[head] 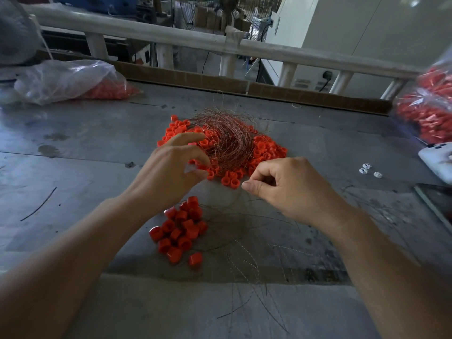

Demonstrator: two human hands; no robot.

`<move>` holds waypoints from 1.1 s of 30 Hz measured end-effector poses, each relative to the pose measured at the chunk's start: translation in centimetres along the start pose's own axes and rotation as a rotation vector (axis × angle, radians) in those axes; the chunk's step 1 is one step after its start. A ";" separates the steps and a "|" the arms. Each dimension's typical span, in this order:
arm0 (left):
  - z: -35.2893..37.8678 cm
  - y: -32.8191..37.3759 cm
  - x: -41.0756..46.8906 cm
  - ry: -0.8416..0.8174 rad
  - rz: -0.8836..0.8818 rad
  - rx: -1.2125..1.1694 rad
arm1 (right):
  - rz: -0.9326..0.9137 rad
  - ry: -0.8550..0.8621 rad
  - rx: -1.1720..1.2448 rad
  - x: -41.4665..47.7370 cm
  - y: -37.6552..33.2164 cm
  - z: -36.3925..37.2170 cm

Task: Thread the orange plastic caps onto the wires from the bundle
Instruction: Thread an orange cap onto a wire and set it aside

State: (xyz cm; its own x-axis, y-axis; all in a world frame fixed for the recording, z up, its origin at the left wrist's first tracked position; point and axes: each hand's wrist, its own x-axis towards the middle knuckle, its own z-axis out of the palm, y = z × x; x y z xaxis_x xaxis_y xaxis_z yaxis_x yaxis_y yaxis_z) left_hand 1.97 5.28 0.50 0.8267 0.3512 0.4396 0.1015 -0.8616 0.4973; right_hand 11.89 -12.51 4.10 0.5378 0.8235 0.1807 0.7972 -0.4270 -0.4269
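Left hand (168, 167) is curling spread fingers over the wires (225, 140), which are lying on the caps (266, 152). Right hand (286, 187) is pinching thumb to forefinger. Neither hand's hold is clear. Nearer caps (181, 228) are sitting between the forearms, and a bag (68, 79) is lying far left.

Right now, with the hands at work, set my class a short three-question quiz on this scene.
1. True or false: the wire bundle lies on top of the big pile of caps.
2. The smaller heap of caps lies: A beyond the bundle; B nearer the person than the bundle; C inside a bag.
3. Which hand reaches over the bundle?
Key: 1 true; 2 B; 3 the left hand.
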 end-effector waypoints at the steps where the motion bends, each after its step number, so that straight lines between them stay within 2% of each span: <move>1: 0.1 0.2 0.1 -0.019 0.017 0.011 | -0.002 -0.001 -0.010 0.0 0.0 0.0; 5: 0.4 0.2 0.2 -0.063 0.079 0.047 | -0.009 0.006 -0.015 0.0 0.0 0.0; 14: -0.8 1.0 -0.4 0.040 0.039 0.064 | -0.001 -0.009 -0.013 0.1 0.0 0.0; 20: -2.2 3.6 -1.8 0.039 0.071 -0.355 | -0.106 0.145 0.106 0.1 -0.4 0.3; 22: -2.0 4.4 -2.0 -0.002 0.108 -0.452 | -0.170 0.122 0.179 0.1 -0.6 0.7; 27: -1.7 4.3 -2.3 -0.050 0.147 -0.531 | -0.306 0.076 0.185 0.3 -0.6 1.5; 33: -2.1 4.3 -2.1 -0.015 0.164 -0.571 | -0.310 0.310 0.308 0.4 -0.3 0.8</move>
State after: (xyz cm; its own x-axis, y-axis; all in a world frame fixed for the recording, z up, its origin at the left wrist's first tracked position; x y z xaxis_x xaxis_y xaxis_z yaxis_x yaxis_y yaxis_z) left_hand -0.51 1.62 3.26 0.8148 0.2212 0.5358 -0.3383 -0.5692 0.7494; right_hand 11.61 -11.74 3.56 0.3827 0.7248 0.5728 0.8392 -0.0134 -0.5437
